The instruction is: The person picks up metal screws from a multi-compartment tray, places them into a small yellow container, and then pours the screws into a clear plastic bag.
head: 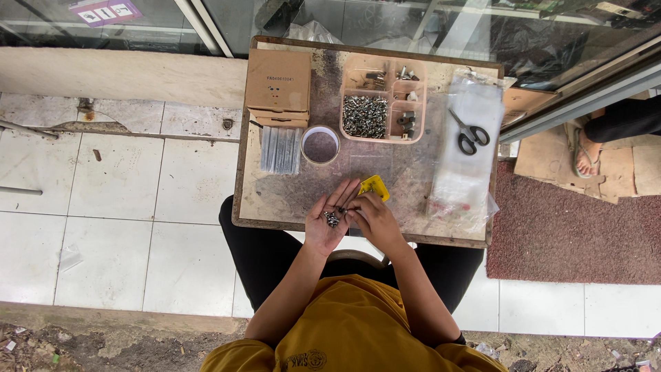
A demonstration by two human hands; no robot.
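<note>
At the worn table's (275, 200) near edge, left hand (329, 220) cups screws (332, 219), fingers spread; right hand's (368, 217) fingers pinch one.

Both forearms reached forward and angled inward, so the hands met. The left hand (332, 219) lay palm up, fingers spread and pointing away from the body. The right hand (368, 215) was curled, palm down, its fingertips pinched together and touching the left palm's edge.

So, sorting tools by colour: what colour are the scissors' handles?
Black. The scissors lie on clear plastic bags at the table's right, seen in the head view.
</note>
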